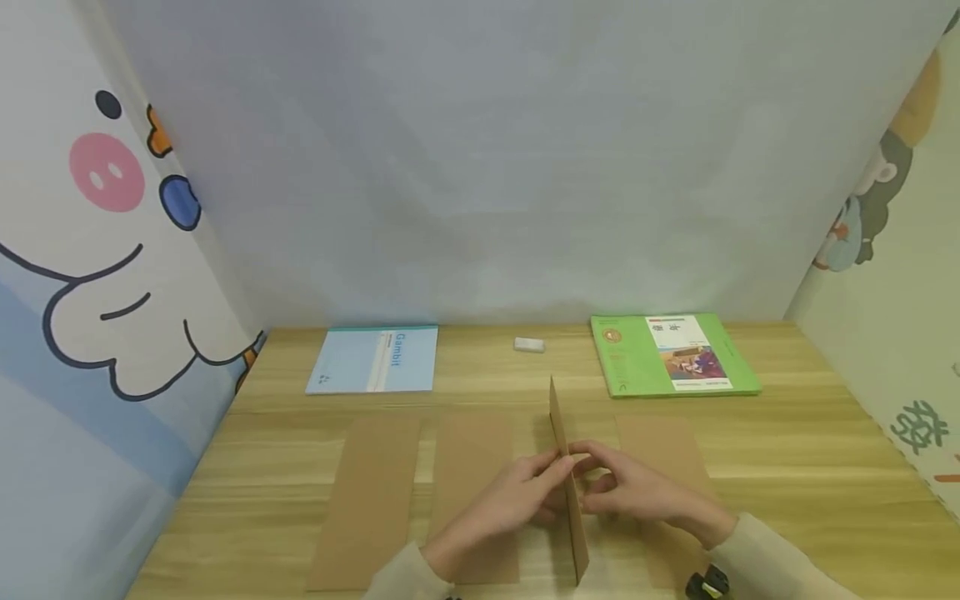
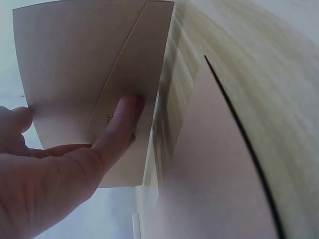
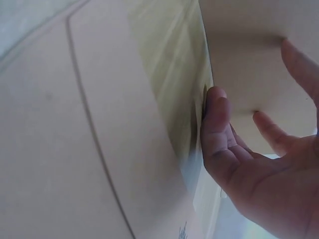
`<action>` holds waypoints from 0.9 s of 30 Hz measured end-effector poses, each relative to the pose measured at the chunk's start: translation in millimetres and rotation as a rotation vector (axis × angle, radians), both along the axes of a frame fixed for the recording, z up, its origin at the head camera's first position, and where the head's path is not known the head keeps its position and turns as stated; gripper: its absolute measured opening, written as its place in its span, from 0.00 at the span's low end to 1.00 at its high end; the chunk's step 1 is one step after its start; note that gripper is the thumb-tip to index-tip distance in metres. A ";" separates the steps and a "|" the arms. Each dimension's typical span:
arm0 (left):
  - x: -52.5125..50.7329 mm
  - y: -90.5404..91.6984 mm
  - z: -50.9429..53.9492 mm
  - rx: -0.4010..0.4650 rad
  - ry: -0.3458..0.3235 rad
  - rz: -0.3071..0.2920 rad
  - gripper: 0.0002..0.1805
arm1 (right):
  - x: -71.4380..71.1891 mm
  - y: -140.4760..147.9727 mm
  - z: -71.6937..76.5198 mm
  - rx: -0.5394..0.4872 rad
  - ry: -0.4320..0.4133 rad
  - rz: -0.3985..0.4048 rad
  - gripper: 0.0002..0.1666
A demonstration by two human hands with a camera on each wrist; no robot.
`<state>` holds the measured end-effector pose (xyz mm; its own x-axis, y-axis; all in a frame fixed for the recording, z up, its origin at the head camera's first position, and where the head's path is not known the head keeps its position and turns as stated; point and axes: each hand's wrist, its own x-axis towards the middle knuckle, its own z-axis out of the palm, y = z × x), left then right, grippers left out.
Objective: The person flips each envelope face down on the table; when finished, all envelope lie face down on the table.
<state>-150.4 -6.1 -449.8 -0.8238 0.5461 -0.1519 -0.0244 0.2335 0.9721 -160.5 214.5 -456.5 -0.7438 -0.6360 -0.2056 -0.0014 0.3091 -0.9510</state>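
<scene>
A thin brown kraft-paper piece [image 1: 567,483] stands on its long edge on the table, between my hands. On its left face, a slanting line and small print show in the left wrist view. My left hand [image 1: 517,493] pinches it, thumb at the top edge and a finger [image 2: 119,124] against the printed face. From the other side, my right hand [image 1: 630,483] holds it with bent fingers; two fingertips [image 3: 271,129] touch the plain face, and another digit lies near the bottom edge. Similar flat pieces lie at far left [image 1: 367,508], centre left [image 1: 472,450] and right [image 1: 660,442].
Along the back of the wooden table [image 1: 262,450] lie a light blue notebook [image 1: 375,358] marked "Gambit", a small whitish block [image 1: 529,344] and a green book [image 1: 675,354]. A pale curtain [image 1: 480,167] rises behind; patterned sheets hang at both sides.
</scene>
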 end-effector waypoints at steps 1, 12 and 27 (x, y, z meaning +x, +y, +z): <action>0.3 0.1 0.0 0.025 -0.015 0.002 0.37 | 0.4 -0.1 -0.1 -0.008 -0.004 0.001 0.42; 0.3 -1.7 2.8 0.145 -0.067 -0.002 0.32 | 0.4 2.8 -0.9 -0.017 0.008 0.004 0.35; -1.4 -5.3 8.5 0.246 -0.057 0.007 0.17 | -1.2 3.0 1.3 -0.015 -0.025 0.007 0.39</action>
